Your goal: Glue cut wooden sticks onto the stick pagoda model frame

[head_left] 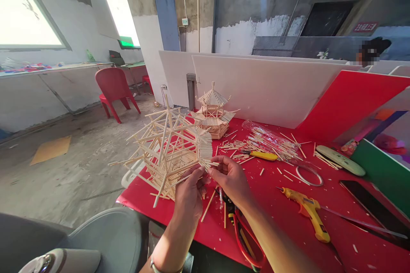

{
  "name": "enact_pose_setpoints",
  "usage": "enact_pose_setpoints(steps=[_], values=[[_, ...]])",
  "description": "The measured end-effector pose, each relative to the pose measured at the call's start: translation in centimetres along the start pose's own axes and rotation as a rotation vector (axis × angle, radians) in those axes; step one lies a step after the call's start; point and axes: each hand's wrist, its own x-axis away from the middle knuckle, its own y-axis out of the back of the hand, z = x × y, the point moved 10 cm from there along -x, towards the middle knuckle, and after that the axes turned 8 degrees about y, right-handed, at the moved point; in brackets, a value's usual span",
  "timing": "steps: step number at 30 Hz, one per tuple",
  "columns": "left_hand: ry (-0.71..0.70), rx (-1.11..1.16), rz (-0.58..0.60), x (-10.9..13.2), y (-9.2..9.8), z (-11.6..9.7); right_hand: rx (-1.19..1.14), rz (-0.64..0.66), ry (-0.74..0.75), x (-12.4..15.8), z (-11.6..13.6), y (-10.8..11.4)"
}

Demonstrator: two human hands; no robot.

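A half-covered pagoda model [165, 145] made of thin wooden sticks leans at the left end of the red table [208, 239]. At its near right roof edge, my left hand [189, 192] is closed on the frame, its thumb beside a row of short sticks. My right hand [232, 179] pinches a short wooden stick [214, 164] against that same roof edge. The fingertips partly hide where the sticks meet. Behind it stands a smaller finished-looking pagoda [213, 113]. Below my right hand lie red-handled pliers [238, 232].
A yellow glue gun [309, 211], a dark phone [374, 204] and a yellow utility knife [262, 155] lie to the right. Bagged sticks [272, 140] and loose pieces are scattered around. White boards [256, 89] line the back. A grey round lid [105, 239] is at lower left.
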Motion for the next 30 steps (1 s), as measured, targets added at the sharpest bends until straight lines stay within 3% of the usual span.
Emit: enact_pose_setpoints(steps=[30], values=[[-0.011, 0.009, 0.003, -0.01, -0.15, -0.14, -0.025, 0.010, -0.020, -0.04, -0.56, -0.10]])
